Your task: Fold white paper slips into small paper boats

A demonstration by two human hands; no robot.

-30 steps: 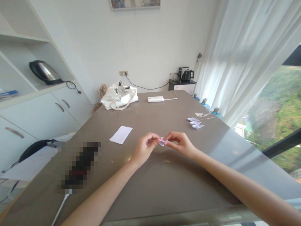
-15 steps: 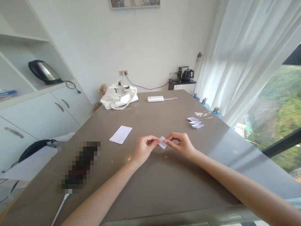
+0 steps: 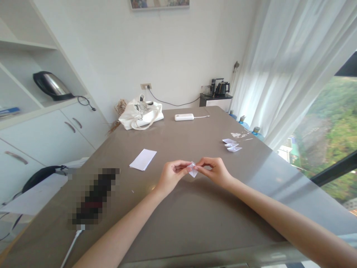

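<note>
A small folded piece of white paper [image 3: 193,170] is pinched between both my hands just above the grey-brown table [image 3: 178,223]. My left hand [image 3: 170,176] grips its left side with curled fingers. My right hand [image 3: 214,170] pinches its right side between thumb and forefinger. A folded white sheet [image 3: 143,159] lies on the table to the left of my hands. Several small folded paper pieces [image 3: 232,145] sit further back on the right.
A white handbag [image 3: 141,114] and a white power bank with cable [image 3: 184,117] lie at the table's far end. A blurred dark object [image 3: 93,197] lies at the left front. Cabinets with a kettle [image 3: 52,86] stand left; curtain and window are right.
The small paper piece has turned slightly between my fingers, showing a pointed tip downward. Both hands stay in nearly the same place.
</note>
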